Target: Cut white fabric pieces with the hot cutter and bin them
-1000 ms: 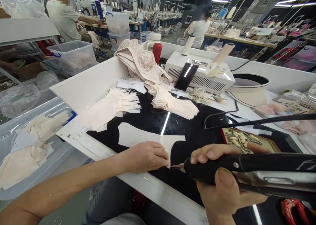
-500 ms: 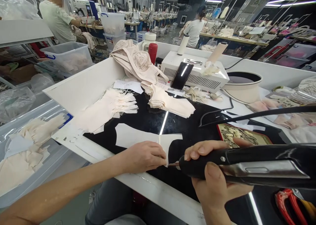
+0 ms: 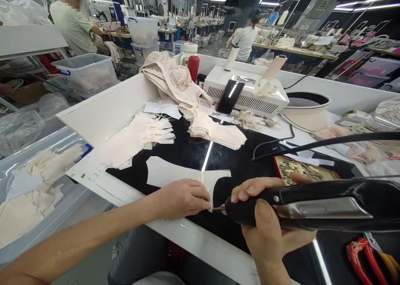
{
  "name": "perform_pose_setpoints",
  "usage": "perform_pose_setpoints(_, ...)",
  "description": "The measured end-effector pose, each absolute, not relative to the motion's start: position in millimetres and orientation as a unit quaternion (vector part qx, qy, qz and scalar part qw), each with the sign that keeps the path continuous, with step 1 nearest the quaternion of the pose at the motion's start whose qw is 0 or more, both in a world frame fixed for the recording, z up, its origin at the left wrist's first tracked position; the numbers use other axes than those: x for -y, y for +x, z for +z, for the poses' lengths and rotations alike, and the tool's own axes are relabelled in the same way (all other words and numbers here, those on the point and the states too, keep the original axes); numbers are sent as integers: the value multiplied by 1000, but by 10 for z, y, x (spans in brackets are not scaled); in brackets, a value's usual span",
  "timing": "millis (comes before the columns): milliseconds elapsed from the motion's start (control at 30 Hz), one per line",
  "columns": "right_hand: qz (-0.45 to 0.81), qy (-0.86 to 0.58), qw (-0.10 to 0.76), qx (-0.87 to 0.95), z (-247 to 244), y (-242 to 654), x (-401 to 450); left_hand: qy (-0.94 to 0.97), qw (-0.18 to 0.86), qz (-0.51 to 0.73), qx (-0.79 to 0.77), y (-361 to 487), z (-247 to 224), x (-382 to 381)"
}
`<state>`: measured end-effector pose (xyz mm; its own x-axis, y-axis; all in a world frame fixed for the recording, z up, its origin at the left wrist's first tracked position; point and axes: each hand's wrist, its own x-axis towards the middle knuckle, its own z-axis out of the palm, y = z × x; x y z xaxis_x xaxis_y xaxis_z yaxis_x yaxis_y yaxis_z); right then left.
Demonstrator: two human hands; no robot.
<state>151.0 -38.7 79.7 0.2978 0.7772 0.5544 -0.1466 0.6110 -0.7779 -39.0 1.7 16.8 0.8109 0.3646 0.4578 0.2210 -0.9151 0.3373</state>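
A pale fabric piece [image 3: 175,172] with a narrow strip across its right part lies on the black tabletop [image 3: 233,162]. My left hand [image 3: 187,197] rests on its near edge, fingers pressed together at the lower right corner of the cloth. My right hand [image 3: 265,218] is wrapped round a black handheld tool [image 3: 325,206] with a metal lever. The tool's thin copper-coloured tip meets the corner beside my left fingertips. Behind lie two stacks of pale cut pieces, one at the left [image 3: 137,137] and one in the middle [image 3: 215,128].
A white machine box [image 3: 246,91] carries a phone [image 3: 230,96] and spools. Red-handled scissors [image 3: 362,256] lie at the lower right, near a tray of small parts [image 3: 300,170]. A black cable [image 3: 343,140] crosses the right side. Two people sit farther back.
The black tool and my right hand have shifted slightly left, with the tip still at the cloth's corner. My left hand and the fabric look unmoved.
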Motion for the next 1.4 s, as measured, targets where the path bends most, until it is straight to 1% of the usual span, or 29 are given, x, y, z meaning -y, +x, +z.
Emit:
perform_pose_setpoints(233, 296, -296, 757, 501, 821, 1498, 367, 941, 140, 271, -149, -383, 187, -20)
perform_pose_setpoints(500, 311, -325, 740, 500, 784, 1494, 382, 940, 152, 266, -151, -385, 196, -23)
perform_pose_setpoints(767, 329, -296, 740, 506, 808, 1483, 441, 945, 124, 270, -137, -414, 225, 5)
perform_pose_setpoints(933, 354, -296, 725, 512, 858, 1488, 512, 949, 120, 264, -121, -467, 280, 93)
perform_pose_setpoints(1000, 338, -297, 731, 513, 904, 1532, 492, 952, 132, 254, -111, -506, 314, 151)
perform_pose_setpoints(1133, 267, -307, 773, 487, 994, 1716, 324, 953, 167, 229, -104, -582, 404, 244)
perform_pose_setpoints(1200, 253, -314, 787, 467, 1001, 1822, 222, 952, 171, 226, -112, -583, 455, 254)
perform_pose_setpoints(1400, 242, -322, 784, 472, 884, 1962, 81, 949, 115, 252, -153, -357, 507, 141)
